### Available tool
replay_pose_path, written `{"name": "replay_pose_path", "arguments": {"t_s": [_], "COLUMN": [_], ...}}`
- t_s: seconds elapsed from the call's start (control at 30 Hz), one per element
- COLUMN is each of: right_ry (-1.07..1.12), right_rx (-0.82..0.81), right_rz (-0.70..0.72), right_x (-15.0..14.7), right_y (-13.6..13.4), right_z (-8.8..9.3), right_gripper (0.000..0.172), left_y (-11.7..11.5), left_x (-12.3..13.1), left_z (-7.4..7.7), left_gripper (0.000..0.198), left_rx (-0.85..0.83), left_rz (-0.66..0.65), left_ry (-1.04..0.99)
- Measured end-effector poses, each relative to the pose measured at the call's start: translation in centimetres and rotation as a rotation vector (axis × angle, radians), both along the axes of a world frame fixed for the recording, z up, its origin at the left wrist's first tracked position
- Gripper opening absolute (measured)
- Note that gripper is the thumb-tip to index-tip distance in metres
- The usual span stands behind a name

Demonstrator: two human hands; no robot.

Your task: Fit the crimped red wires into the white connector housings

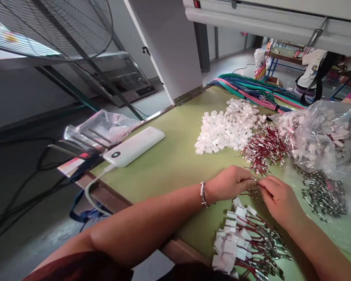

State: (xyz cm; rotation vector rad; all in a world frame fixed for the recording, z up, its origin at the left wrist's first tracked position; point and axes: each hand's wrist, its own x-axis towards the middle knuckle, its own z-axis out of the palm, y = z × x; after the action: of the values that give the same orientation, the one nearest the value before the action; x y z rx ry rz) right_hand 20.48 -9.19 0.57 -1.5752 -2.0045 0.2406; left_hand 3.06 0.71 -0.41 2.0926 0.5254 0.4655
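Observation:
My left hand [231, 182] and my right hand [276, 197] meet over the green table [169, 164], fingertips pinched together on a small red wire with metal ends. A bracelet [203, 194] sits on my left wrist. Just beyond the hands lies a heap of loose red wires [263, 148], and behind it a pile of white plastic connectors [226, 127]. Below my hands lies a bundle of red wires fitted with white connectors [242, 244].
A white power bank [134, 146] with a cable lies at the table's left edge beside a plastic bag [102, 128]. A clear bag of parts [321, 136] and a heap of metal clips [324, 195] lie at right. Coloured wire bundles [251, 89] lie at the far end.

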Motion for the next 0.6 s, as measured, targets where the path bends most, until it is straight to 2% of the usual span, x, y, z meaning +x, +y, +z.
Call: {"name": "replay_pose_path", "arguments": {"t_s": [0.1,0.2,0.3,0.6], "right_ry": [0.016,0.083,0.125,0.278], "right_rx": [-0.007,0.045,0.08,-0.054], "right_rz": [-0.018,-0.063,-0.057,-0.078], "right_x": [-0.08,-0.19,-0.34,-0.15], "right_y": [-0.11,-0.12,-0.04,-0.07], "right_z": [0.14,0.34,0.36,0.65], "right_gripper": [0.019,0.015,0.014,0.018], "left_y": [0.19,0.23,0.11,0.0], "left_x": [-0.1,-0.13,-0.09,-0.21], "left_z": [0.17,0.22,0.27,0.35], "left_gripper": [0.032,0.029,0.03,0.032], "left_rx": [0.011,-0.045,-0.032,-0.047], "left_rz": [-0.016,-0.014,-0.038,-0.1], "left_ry": [-0.002,0.004,0.021,-0.034]}}
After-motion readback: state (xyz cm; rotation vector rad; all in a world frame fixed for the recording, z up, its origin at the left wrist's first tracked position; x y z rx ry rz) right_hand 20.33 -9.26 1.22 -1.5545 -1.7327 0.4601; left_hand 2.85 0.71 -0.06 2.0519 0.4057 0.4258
